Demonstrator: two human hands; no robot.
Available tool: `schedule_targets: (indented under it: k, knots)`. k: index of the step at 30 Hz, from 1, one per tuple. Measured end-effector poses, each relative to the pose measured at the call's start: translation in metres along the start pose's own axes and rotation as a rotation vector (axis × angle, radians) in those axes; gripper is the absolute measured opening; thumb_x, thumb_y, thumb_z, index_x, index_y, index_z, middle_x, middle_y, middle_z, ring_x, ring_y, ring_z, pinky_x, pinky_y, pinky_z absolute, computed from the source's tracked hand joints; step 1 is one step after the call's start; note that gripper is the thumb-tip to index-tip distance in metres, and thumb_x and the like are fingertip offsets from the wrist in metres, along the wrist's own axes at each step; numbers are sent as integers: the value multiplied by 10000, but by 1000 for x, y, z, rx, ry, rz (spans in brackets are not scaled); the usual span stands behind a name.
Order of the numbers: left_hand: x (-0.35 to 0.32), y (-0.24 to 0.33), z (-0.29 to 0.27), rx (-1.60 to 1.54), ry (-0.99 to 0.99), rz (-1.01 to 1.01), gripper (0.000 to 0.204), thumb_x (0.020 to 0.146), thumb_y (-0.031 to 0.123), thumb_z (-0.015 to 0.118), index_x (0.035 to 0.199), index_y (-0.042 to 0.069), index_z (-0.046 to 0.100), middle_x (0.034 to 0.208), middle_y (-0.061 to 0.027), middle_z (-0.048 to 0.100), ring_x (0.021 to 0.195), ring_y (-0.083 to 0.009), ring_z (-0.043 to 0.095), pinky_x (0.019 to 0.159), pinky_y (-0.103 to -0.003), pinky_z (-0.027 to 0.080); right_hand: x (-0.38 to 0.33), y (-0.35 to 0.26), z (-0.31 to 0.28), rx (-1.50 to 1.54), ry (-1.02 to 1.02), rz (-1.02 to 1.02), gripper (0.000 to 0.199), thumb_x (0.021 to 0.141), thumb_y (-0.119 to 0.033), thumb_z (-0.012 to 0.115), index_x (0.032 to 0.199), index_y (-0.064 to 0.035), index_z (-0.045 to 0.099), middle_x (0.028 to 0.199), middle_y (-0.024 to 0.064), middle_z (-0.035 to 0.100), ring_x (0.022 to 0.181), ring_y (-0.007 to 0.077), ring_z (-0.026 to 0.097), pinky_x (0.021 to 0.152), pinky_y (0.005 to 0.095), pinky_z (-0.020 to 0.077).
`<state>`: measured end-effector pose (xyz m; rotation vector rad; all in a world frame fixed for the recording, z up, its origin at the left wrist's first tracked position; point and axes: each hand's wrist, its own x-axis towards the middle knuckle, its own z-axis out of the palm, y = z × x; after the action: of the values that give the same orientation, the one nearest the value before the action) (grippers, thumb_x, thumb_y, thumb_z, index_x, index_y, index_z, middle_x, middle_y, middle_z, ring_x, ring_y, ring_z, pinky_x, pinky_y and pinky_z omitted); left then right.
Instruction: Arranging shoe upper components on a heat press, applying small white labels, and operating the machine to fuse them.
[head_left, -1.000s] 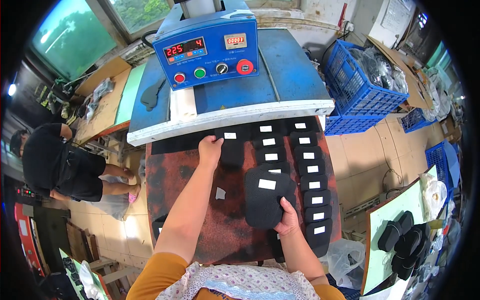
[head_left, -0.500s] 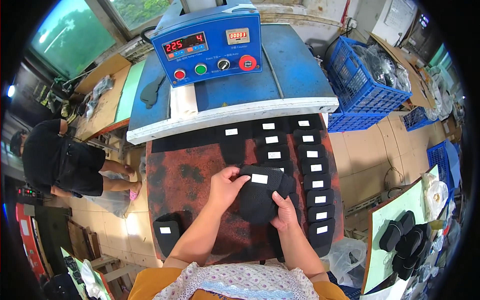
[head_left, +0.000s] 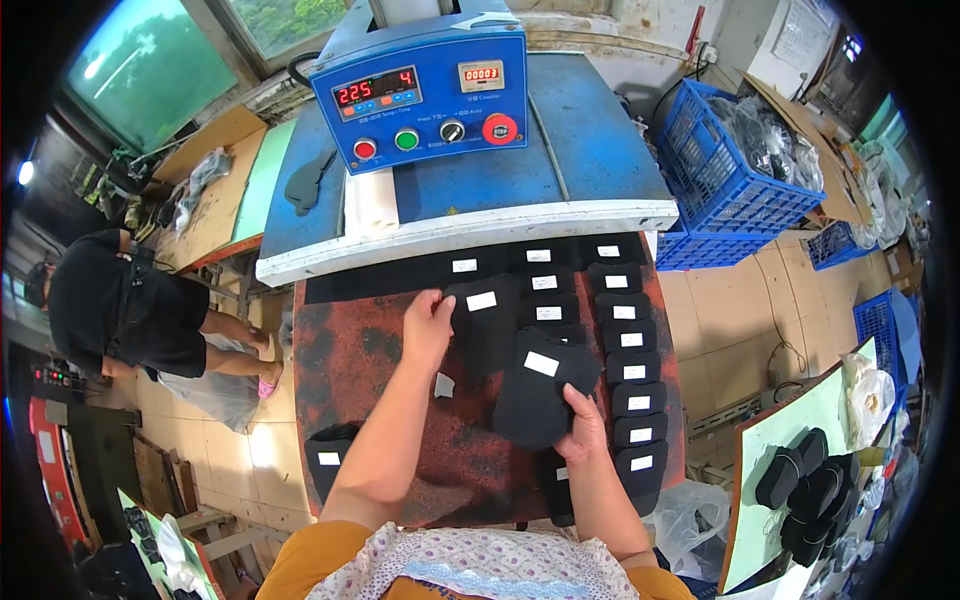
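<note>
My left hand (head_left: 430, 325) is closed on the upper left edge of a black fabric pad (head_left: 483, 335) with a white label, over the red and black press bed (head_left: 390, 330). In my right hand (head_left: 582, 425) is another black fabric pad (head_left: 542, 405), labelled near its top, with the thumb on its right edge; whether more pads lie beneath it I cannot tell. Several labelled black pads (head_left: 628, 335) lie overlapping in two columns to the right. A small pale scrap (head_left: 444, 385) rests on the bed beside my left forearm.
Beyond the bed stands a blue heat press with a control box (head_left: 420, 100) and white front edge (head_left: 470, 238). Another black pad (head_left: 330, 462) lies at the bed's near left. Blue crates (head_left: 735, 170) are stacked at right. A person in black (head_left: 120, 310) stands at left.
My left hand has moved up and left, drawing one labelled pad away from the pad in my right hand. The pale scrap now shows on the bed.
</note>
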<state>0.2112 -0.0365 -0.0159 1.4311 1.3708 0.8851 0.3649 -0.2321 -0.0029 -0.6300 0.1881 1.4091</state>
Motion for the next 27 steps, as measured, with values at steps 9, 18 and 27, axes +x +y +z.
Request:
schedule_targets:
  k: [9,18,27]
  knots:
    - [24,-28,-1,555,306,449,260,790,145,650,963,-36,576,733,-100,591,656,-175,585,601,-301,474,-4,-3,-4,-101,37,-20,465,784,-85,642,1214,-63,468,1150,100,548,1055,256,540,903,424,448]
    - [-26,-8,-12,-148,-115,-72,113,780,40,641,878,5,598,734,-13,599,613,-72,535,506,-209,428,0,-7,-1,-36,-23,64,515,847,-220,586,1290,-44,391,1249,130,493,1126,285,505,958,442,406]
    - [-38,-5,-8,272,70,173,333,733,173,717,949,-44,585,742,-79,612,669,-148,580,618,-316,485,0,5,-16,-26,-13,89,470,840,-191,606,1259,-64,436,1212,104,523,1109,263,509,962,436,402]
